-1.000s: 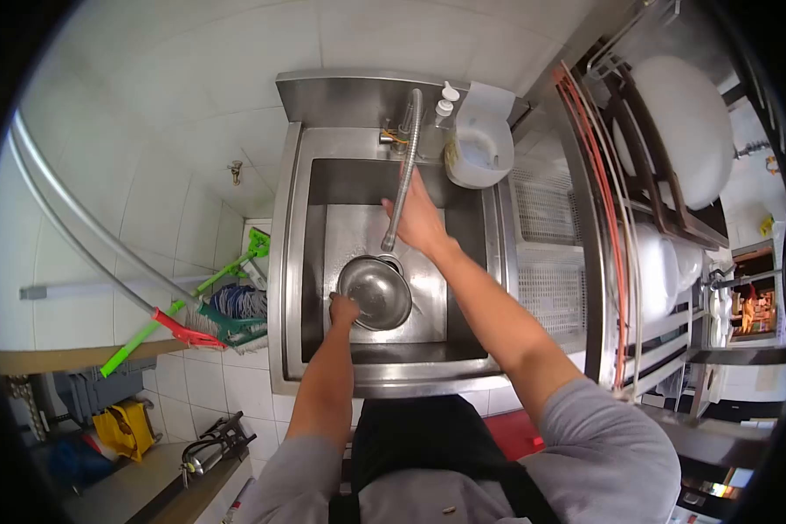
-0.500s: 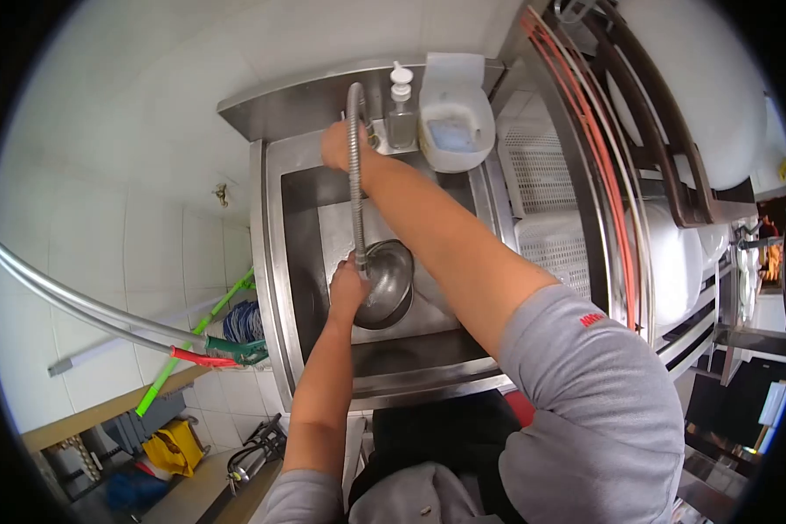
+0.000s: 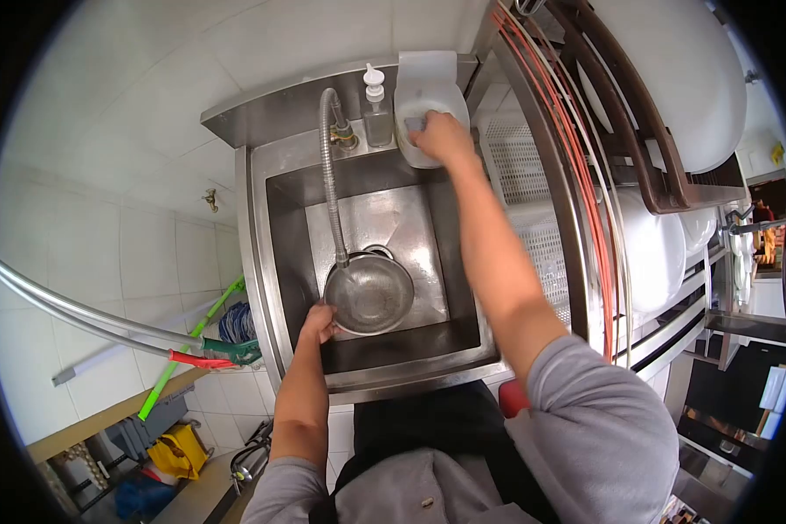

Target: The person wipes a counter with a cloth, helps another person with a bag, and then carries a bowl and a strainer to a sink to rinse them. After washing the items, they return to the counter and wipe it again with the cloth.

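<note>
**A:** Where are the hands?

**B:** The left hand (image 3: 317, 321) is closed on the near-left rim of a steel bowl (image 3: 369, 293) — fingers curled over the edge. The right hand (image 3: 441, 137) reaches to the back ledge and rests in the mouth of a white plastic tub (image 3: 430, 98); whether its fingers grip anything inside cannot be told.

**A:** And the bowl itself?

**B:** It sits upright on the floor of the steel sink (image 3: 262, 253), in the near half of the basin, just below the outlet of a flexible metal faucet hose (image 3: 329, 175). The hose rises from the back ledge and bends down so that its tip is just above the bowl's far rim.

**A:** What surrounds the basin?

**B:** A soap pump bottle (image 3: 376, 109) stands on the ledge between the hose base and the tub, close beside both. To the right lies a white perforated draining tray (image 3: 533, 192); beyond it, a rack (image 3: 620, 113) carries large white vessels. To the left, against the tiled wall, lean green-handled cleaning tools (image 3: 192, 336) — a red-handled one among them. The person wears a grey shirt and a dark apron.
</note>
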A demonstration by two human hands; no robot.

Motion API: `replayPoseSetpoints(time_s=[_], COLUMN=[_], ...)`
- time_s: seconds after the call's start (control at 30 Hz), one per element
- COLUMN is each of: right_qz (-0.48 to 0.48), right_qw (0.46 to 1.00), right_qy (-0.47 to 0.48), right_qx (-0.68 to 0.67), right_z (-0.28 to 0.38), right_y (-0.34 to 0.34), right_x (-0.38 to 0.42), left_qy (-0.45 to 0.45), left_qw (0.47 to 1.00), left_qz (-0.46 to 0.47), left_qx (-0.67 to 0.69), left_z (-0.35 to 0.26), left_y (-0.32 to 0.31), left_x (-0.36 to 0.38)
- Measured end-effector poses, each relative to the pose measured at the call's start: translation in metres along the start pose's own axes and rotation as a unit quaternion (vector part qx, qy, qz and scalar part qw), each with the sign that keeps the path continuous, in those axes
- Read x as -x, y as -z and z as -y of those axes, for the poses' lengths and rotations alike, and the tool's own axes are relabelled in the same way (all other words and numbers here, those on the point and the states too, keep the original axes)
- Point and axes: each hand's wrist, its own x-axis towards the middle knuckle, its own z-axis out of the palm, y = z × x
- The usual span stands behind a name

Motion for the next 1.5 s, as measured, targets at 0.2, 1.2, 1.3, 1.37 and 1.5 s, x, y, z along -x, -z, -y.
replayPoseSetpoints(time_s=[0.2,1.2,1.3,1.37,1.5], right_qz=[0.166,0.116,0.131,-0.138,0.238], right_qw=[0.975,0.942,0.952,0.956,0.874], right_qy=[0.021,0.231,0.263,0.054,0.277], right_qx=[0.145,-0.213,-0.084,-0.252,-0.32], right_z=[-0.032,-0.021,-0.028,0.011,-0.036], right_y=[-0.089,-0.273,-0.271,-0.276,-0.264], right_x=[-0.105,0.218,0.197,0.199,0.218], left_qy=[-0.386,-0.371,-0.219,-0.276,-0.302], left_qw=[0.787,0.857,0.937,0.885,0.892], left_qz=[-0.139,-0.085,-0.039,-0.072,0.001], left_qx=[-0.461,-0.347,-0.271,-0.367,-0.335], left_z=[-0.044,-0.09,-0.081,-0.079,-0.12], left_y=[-0.096,-0.027,-0.056,-0.078,-0.055], left_x=[-0.004,0.075,0.1,0.09,0.096])
